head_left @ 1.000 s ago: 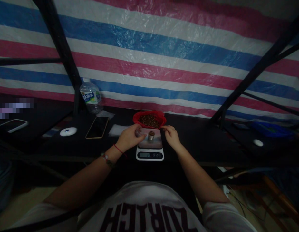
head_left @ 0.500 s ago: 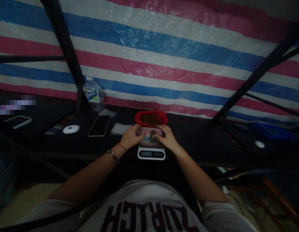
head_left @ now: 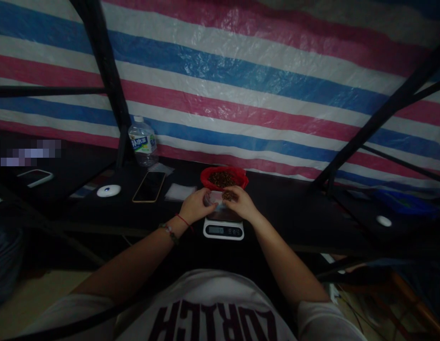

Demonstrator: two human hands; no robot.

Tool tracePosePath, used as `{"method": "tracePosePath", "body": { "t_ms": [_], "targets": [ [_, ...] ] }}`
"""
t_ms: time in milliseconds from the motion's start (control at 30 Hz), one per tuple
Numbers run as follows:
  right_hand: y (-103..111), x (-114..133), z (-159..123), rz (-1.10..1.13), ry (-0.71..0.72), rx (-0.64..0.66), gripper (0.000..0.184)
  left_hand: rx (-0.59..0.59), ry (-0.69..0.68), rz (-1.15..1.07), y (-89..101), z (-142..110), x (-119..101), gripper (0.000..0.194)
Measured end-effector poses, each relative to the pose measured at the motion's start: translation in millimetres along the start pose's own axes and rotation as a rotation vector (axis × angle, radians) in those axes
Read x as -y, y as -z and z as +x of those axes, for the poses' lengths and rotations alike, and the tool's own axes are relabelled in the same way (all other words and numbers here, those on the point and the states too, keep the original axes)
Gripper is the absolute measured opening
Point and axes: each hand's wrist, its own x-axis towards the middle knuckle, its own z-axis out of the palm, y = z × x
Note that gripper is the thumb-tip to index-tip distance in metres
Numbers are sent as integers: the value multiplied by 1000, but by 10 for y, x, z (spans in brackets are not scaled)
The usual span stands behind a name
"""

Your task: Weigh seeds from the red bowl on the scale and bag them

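**Red bowl, small vial, two hands over the scale**

Black table [head_left: 298, 208] carries everything. At 9 o'clock from the hands lie a white puck [head_left: 108, 190], then a phone [head_left: 149, 186] and a pale sheet [head_left: 179, 192]; a bottle [head_left: 142, 141] stands at 11 o'clock. The left hand [head_left: 194, 206] is curled, its fingers closed on a small clear lid, just beside the vial [head_left: 227, 195]. The vial, filled with brown beans, is held at its top by the narrow fingertips of the right hand [head_left: 241, 202], above the platform of the scale [head_left: 223, 229]. At 12 o'clock, touching the scale's far edge, sits the red bowl [head_left: 224, 177] with more beans. Far at 3 o'clock lies a white mouse [head_left: 383, 220].
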Motion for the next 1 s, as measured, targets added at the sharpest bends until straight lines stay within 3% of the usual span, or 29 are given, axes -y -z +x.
{"method": "tracePosePath", "body": {
  "t_ms": [167,267,367,500,700,833,1000],
  "targets": [
    [-42,168,100,170,-37,62,57,-11,-9,-65,0,1,-13,41],
    [-30,291,183,96,-20,112,44,-19,-9,-110,9,1,-29,40],
    [23,408,274,8,123,160,32,-22,7,-153,22,2,-62,38],
    [78,481,342,-51,223,165,35,-61,9,-256,21,8,-92,36],
    [117,381,264,-26,139,103,49,-109,62,-473,3,48,-42,37],
    [139,229,170,-4,63,44,42,-111,124,-602,15,62,-41,38],
    [28,-15,39,-61,-67,70,35,-18,134,-1054,94,23,-138,53]
  ]
}}
